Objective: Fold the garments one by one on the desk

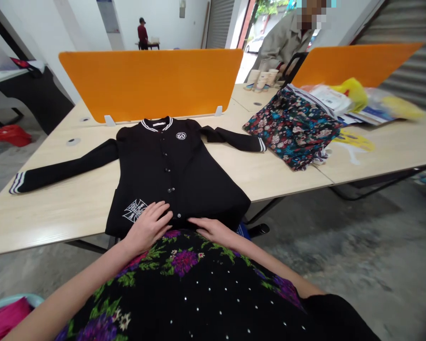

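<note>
A black button-up jacket with white-striped collar and cuffs lies flat, front up, on the wooden table, sleeves spread out to both sides. My left hand rests flat on its lower hem beside a white cross emblem, fingers stretched out. My right hand lies at the hem's near edge, fingers extended and touching the fabric. Neither hand grips anything.
An orange divider panel stands behind the jacket. A floral garment lies to the right, with bags and papers beyond. A person in a grey coat stands by paper cups. Another person stands far back. A basket sits at lower left.
</note>
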A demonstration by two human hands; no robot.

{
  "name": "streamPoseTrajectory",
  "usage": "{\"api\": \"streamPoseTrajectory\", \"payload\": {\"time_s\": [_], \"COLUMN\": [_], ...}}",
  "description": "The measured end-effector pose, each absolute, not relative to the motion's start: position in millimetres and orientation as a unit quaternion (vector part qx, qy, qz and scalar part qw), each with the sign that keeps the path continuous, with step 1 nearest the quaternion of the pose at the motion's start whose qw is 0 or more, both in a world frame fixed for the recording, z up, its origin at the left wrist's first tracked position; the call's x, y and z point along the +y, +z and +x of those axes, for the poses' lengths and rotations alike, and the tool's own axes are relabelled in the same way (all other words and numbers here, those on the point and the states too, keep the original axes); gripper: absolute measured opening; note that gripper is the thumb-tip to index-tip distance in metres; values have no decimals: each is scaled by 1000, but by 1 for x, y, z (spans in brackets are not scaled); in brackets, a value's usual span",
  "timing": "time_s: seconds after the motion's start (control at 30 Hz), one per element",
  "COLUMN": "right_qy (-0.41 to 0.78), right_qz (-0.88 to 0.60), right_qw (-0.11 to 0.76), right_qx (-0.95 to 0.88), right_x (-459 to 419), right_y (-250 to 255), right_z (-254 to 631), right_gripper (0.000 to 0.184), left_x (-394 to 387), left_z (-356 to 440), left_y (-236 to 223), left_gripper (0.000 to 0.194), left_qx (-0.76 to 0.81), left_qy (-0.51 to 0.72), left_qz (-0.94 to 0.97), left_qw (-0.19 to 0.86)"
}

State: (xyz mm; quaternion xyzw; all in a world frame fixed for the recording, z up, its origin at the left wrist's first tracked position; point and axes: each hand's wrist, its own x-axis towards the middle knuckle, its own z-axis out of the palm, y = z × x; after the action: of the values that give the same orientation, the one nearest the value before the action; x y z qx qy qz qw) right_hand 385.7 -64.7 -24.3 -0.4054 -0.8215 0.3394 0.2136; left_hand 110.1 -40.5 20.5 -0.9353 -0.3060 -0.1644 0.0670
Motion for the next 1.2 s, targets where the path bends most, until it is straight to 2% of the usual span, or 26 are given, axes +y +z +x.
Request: {"api": "streamPoseTrajectory", "payload": {"time_s": [0.1,0.2,0.27,0.37,0.43,0.6,0.73,0.8,0.9,0.97,1.03,1.2], "right_qy": [360,414,442,422,390,372,395,349,156,34,-35,-88], "right_qz": [-418,-420,-428,-434,-445,-447,-416,-435,-535,-616,-681,-749], "right_qw": [240,298,264,189,173,162,167,217,244,206,177,159], "right_qx": [-799,-750,-743,-773,-787,-797,-802,-801,-794,-760,-710,-637], "right_x": [-62,-59,-57,-52,-51,-51,-44,-33,-14,-4,-2,-24], "right_y": [-12,6,12,14,12,15,33,42,45,38,27,7], "right_z": [381,375,370,363,361,363,368,371,380,392,411,467], "right_gripper": [34,40,47,57,59,57,44,34,29,29,29,23], "left_x": [-39,-32,-27,-17,-13,-14,4,31,83,115,136,156], "left_z": [105,110,117,127,129,126,120,118,121,125,130,137], "left_y": [18,26,33,43,47,53,48,42,31,24,17,14], "left_gripper": [34,42,41,23,16,20,34,37,41,46,51,53], "left_qx": [-321,-325,-317,-311,-307,-297,-313,-355,-423,-471,-503,-534], "left_qy": [-165,-124,-66,-7,5,-13,-122,-196,-228,-186,-122,-46], "left_qz": [-931,-935,-942,-946,-949,-954,-941,-914,-877,-862,-856,-844], "left_qw": [58,72,90,89,79,37,-31,-35,-15,-6,0,6]}}
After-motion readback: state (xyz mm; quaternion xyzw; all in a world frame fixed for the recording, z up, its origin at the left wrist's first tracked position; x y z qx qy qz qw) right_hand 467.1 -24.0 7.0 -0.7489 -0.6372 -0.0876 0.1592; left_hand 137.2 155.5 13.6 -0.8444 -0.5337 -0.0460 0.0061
